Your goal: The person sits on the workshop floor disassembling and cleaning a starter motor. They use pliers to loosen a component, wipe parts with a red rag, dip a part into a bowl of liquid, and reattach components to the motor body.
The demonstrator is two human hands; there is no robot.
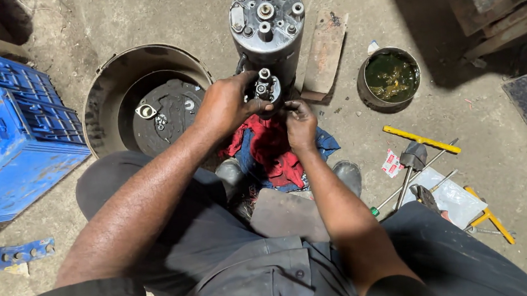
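Note:
My left hand (226, 104) grips a small dark metal cylinder part (265, 87) with bolts on its end, held against the side of a large grey cylindrical motor (266, 22) standing on the concrete floor. My right hand (300, 124) is just below that small part, its fingers curled at the part's underside; whether they pinch anything is hidden. Under both hands lies a red and blue rag (271, 148). My knees in dark trousers frame the bottom of the view.
A round metal basin (109, 85) with small parts stands at left, blue batteries (4, 128) beyond it. A tin of green liquid (391, 78), a wooden block (324, 52), a hammer (410, 163), screwdrivers and yellow-handled tools (420, 139) lie at right.

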